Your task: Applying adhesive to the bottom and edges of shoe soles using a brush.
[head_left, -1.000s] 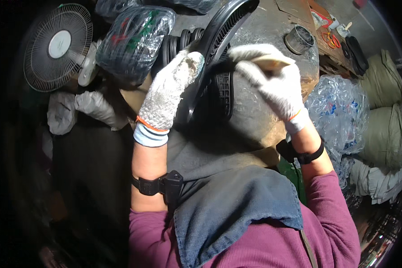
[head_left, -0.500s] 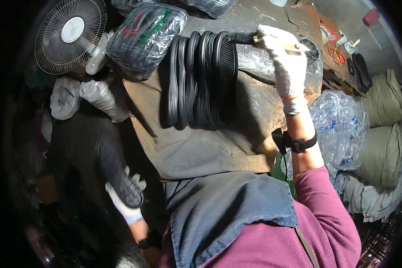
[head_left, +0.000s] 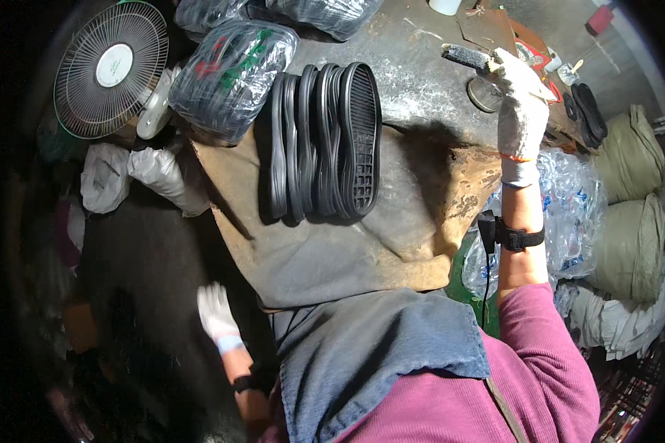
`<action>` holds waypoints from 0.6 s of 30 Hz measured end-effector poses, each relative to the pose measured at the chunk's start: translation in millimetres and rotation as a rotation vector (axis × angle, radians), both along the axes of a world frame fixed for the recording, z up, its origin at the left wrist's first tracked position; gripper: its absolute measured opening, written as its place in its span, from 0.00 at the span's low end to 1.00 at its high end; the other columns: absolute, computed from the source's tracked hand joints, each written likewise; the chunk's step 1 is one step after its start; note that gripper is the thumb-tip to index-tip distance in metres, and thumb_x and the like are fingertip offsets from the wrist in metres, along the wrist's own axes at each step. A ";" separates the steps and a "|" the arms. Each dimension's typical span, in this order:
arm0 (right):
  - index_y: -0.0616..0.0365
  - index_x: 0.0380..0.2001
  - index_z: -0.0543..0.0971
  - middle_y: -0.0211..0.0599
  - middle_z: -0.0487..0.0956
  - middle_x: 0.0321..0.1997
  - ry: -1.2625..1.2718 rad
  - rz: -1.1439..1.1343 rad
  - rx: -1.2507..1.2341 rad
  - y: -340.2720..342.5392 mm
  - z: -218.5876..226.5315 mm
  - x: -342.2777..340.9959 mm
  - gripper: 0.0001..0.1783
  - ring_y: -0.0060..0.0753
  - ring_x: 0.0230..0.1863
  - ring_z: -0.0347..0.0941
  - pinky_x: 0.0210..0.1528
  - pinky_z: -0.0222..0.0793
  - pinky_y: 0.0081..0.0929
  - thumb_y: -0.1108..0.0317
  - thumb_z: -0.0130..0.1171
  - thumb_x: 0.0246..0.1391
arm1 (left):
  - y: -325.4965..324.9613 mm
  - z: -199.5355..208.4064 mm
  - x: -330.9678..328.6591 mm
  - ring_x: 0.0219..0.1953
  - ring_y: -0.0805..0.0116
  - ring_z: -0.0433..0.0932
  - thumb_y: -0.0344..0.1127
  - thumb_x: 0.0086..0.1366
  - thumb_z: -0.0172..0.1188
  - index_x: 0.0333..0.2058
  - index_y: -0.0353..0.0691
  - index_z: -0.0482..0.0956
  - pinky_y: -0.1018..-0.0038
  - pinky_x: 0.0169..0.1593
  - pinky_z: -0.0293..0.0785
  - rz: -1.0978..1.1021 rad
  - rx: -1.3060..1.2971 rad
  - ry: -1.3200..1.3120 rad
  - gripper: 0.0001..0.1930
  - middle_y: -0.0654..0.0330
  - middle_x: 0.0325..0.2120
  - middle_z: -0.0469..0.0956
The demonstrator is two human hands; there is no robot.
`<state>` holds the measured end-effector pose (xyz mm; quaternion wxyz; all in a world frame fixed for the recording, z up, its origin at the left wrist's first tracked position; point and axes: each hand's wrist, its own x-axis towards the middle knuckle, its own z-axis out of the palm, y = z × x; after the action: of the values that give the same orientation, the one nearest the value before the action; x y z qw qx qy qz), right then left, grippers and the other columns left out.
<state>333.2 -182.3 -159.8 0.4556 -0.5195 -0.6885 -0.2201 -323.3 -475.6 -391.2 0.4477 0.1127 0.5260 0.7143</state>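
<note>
My right hand point(head_left: 523, 103), in a white knit glove, is closed around the handle of a brush point(head_left: 465, 56) with dark, whitish-edged bristles. It is over the right side of the workbench, close to a round metal container point(head_left: 485, 94). A row of black shoe soles point(head_left: 324, 144) stands on edge on the bench cover, the rightmost showing its ribbed and gridded inner face. Low at the left, beside the bench, my gloved left hand point(head_left: 218, 311) reaches out with fingers extended and nothing in it. Dark shapes on the floor near it are too dim to make out.
Plastic-wrapped bundles point(head_left: 233, 77) lie at the bench's far left, beside a fan point(head_left: 112, 66). White sacks point(head_left: 162, 173) stand below them. To the right are clear plastic bags point(head_left: 569, 214), stuffed pale green sacks point(head_left: 628, 247) and dark soles point(head_left: 590, 114) on a side surface.
My left hand has let go of a black sole at the lower left. My right hand with the brush has moved right, away from the row of soles toward the metal container.
</note>
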 end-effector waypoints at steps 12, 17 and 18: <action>0.50 0.39 0.90 0.35 0.90 0.38 0.201 -0.084 -0.101 32.6 -11.5 98.7 0.09 0.38 0.37 0.85 0.46 0.80 0.34 0.61 0.65 0.61 | 261.1 185.7 199.5 0.55 0.71 0.76 0.38 0.63 0.75 0.77 0.28 0.48 0.75 0.59 0.74 -1.103 -0.124 0.843 0.53 0.53 0.63 0.74; 0.41 0.35 0.90 0.31 0.89 0.33 -0.063 -0.299 -0.447 46.6 -28.9 105.6 0.11 0.38 0.43 0.84 0.48 0.73 0.36 0.51 0.66 0.57 | 261.6 178.3 193.1 0.60 0.69 0.73 0.30 0.62 0.73 0.77 0.29 0.49 0.74 0.62 0.72 -1.155 -0.106 0.592 0.52 0.55 0.65 0.72; 0.39 0.38 0.89 0.29 0.89 0.38 -0.133 -0.303 -0.575 56.4 -34.9 96.5 0.10 0.37 0.47 0.82 0.49 0.69 0.36 0.53 0.64 0.58 | 254.5 171.6 186.4 0.60 0.68 0.74 0.30 0.62 0.73 0.77 0.29 0.50 0.73 0.60 0.74 -1.117 -0.060 0.638 0.51 0.53 0.65 0.71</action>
<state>429.7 -126.0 -194.7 0.2064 -0.7078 -0.6657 -0.1156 -136.9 -221.0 -219.6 0.5768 0.5639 0.5150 0.2900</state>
